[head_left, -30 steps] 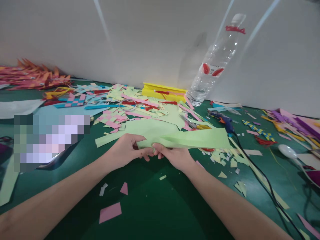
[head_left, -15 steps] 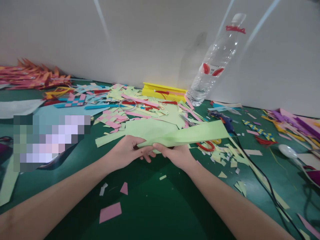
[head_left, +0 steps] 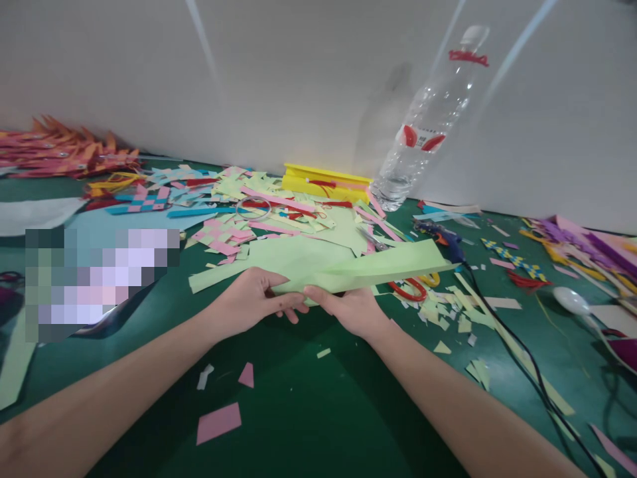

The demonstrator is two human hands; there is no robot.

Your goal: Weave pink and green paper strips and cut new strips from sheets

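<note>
The fingers of my left hand (head_left: 243, 302) pinch the left end of a long, pale green paper strip (head_left: 383, 265), thumb against index finger, the other fingers loosely curled below. My right hand (head_left: 355, 312) presses its thumb on the lower edge of the strip; its fingers go underneath, and how they stand there I cannot tell. I judge that the work in hand is shaping or creasing this paper between both thumbs, and a next move calls for even, light pressure, because thin paper could buckle. The clear plastic bottle with a red tie (head_left: 423, 126) is my landmark: the strip lies in front of it, nearer to me. Both hands are in front and to the left of its base (the far end of the strip reaches past the base, to the right, beyond the fingers).
</note>
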